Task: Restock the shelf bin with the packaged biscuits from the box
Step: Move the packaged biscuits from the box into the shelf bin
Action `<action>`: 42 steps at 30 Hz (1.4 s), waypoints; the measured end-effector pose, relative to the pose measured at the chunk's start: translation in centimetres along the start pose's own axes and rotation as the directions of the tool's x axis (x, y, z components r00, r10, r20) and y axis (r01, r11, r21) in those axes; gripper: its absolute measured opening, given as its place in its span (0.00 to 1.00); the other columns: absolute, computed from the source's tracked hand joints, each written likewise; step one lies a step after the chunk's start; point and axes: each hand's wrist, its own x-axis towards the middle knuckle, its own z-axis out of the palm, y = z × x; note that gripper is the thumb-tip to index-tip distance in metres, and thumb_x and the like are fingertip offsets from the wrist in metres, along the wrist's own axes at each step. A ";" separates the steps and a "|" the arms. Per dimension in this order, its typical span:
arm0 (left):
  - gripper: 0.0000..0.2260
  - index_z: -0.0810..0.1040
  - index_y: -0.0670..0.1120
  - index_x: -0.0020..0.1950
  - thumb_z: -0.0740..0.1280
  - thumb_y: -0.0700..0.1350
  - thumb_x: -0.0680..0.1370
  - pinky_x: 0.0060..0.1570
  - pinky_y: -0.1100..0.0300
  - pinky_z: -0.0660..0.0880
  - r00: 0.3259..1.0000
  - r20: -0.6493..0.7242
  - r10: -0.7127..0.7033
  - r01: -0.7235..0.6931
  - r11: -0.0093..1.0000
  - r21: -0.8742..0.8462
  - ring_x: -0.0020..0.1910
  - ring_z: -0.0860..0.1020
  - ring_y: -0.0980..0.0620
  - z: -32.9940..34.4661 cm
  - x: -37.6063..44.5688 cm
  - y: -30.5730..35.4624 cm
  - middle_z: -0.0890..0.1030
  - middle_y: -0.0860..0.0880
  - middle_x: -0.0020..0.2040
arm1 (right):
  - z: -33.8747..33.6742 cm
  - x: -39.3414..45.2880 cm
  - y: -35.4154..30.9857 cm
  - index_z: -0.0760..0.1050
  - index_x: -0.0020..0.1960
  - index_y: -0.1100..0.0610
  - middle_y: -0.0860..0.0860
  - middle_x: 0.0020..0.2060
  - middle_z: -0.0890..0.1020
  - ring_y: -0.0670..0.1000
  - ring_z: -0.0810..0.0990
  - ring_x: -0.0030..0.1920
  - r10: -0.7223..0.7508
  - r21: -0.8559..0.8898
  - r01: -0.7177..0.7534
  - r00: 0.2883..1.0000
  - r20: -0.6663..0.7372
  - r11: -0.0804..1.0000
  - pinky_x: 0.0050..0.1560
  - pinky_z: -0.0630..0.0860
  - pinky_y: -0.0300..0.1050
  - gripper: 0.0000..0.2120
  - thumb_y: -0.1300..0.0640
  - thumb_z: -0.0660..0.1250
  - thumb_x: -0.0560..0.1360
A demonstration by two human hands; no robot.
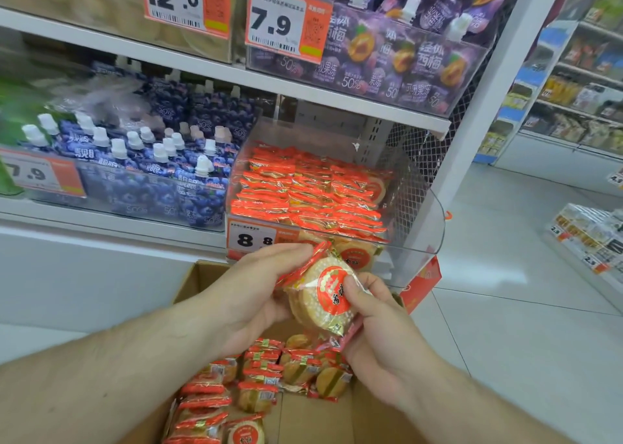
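Head view, downward, near hands (313,302)

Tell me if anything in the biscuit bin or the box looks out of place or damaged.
Nothing looks damaged. The biscuit packets in the shelf bin lie in neat rows; those in the box sit looser, some tilted. Both hands, left hand and right hand, hold biscuit packets.

A shop, probably a small supermarket: price tags (285,22) front stocked shelves (236,79) of packaged snacks.
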 end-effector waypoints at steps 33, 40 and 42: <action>0.23 0.71 0.57 0.67 0.68 0.51 0.72 0.70 0.51 0.56 0.713 0.528 0.461 -0.433 -0.302 0.849 0.72 0.61 0.55 -3.6 3.8 1.5 0.68 0.58 0.69 | -3.3 4.3 -13.4 0.76 0.57 0.57 0.53 0.49 0.79 0.54 0.74 0.51 -0.678 -0.846 0.234 0.513 0.527 -0.480 0.51 0.72 0.45 0.16 0.61 0.72 0.69; 0.23 0.70 0.57 0.69 0.66 0.49 0.74 0.72 0.53 0.41 0.750 0.525 0.403 -0.381 -0.386 0.840 0.75 0.53 0.52 -3.9 6.3 0.4 0.64 0.57 0.74 | -1.2 13.6 -16.1 0.72 0.58 0.61 0.58 0.54 0.76 0.62 0.74 0.56 -0.583 -0.717 -0.153 0.706 0.402 -0.680 0.47 0.74 0.54 0.14 0.64 0.66 0.73; 0.22 0.75 0.56 0.62 0.69 0.48 0.69 0.69 0.51 0.48 0.720 0.541 0.435 -0.383 -0.401 0.832 0.70 0.62 0.50 -4.3 6.8 0.1 0.73 0.55 0.67 | -1.1 15.7 -16.4 0.73 0.58 0.62 0.59 0.54 0.76 0.62 0.75 0.57 -0.572 -0.719 -0.164 0.732 0.370 -0.675 0.48 0.75 0.55 0.14 0.62 0.66 0.74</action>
